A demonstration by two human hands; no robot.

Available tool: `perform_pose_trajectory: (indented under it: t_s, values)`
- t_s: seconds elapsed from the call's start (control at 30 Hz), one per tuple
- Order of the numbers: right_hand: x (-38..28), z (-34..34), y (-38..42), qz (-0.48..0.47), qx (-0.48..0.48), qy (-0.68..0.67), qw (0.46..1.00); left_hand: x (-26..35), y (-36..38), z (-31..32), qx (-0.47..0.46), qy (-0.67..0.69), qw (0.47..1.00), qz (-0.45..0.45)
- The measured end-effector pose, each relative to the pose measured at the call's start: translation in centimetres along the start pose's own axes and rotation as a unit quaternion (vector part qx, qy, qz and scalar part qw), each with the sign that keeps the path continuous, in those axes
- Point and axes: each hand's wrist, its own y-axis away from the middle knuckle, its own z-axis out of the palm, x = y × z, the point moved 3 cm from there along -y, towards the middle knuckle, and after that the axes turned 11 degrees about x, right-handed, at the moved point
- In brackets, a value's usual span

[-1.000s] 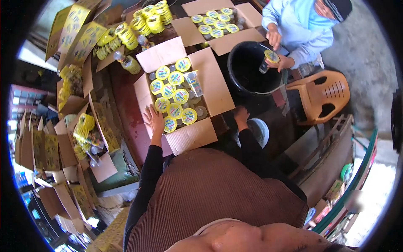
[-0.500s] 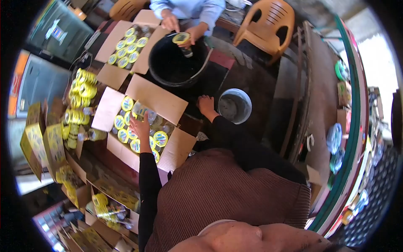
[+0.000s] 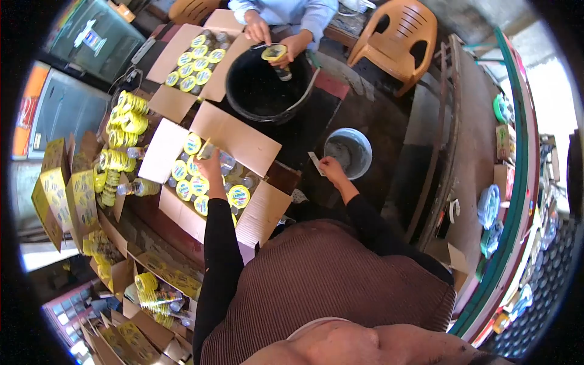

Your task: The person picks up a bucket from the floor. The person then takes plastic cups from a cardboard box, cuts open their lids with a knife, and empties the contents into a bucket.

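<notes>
Over the near cardboard box (image 3: 237,135), my left hand (image 3: 210,166) is closed around a plastic cup (image 3: 207,149) with a yellow-edged lid, tilted among the others. Several clear cups with yellow printed lids (image 3: 239,196) stand in that box. My right hand (image 3: 333,170) pinches a narrow white strip (image 3: 316,163) beside the grey bucket (image 3: 365,152); what the strip is made for cannot be made out.
Across the table, another person's hands (image 3: 295,47) hold a lidded cup over a black tub (image 3: 234,100). A second box of cups (image 3: 167,58) stands at the far left. Stacked yellow-lidded cups (image 3: 118,161) line the left. An orange chair (image 3: 395,36) stands behind.
My left hand has closed on a cup in the box. My right hand has shifted toward the bucket's near side and now shows a white strip in its fingers.
</notes>
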Motion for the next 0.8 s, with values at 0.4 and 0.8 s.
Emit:
perform_pose_trajectory:
  t_s: [0.4,0.8]
  values:
    - [-17.7,1.6,7.3,-0.3,0.01,0.044,0.953,3.9,10.8,-6.1,-0.159,0.327,0.921,0.141]
    - [-26.3,7.3,15.2,-0.648,0.002,0.136,0.75,5.4,11.6,-9.8,-0.131,0.359,0.907,0.176]
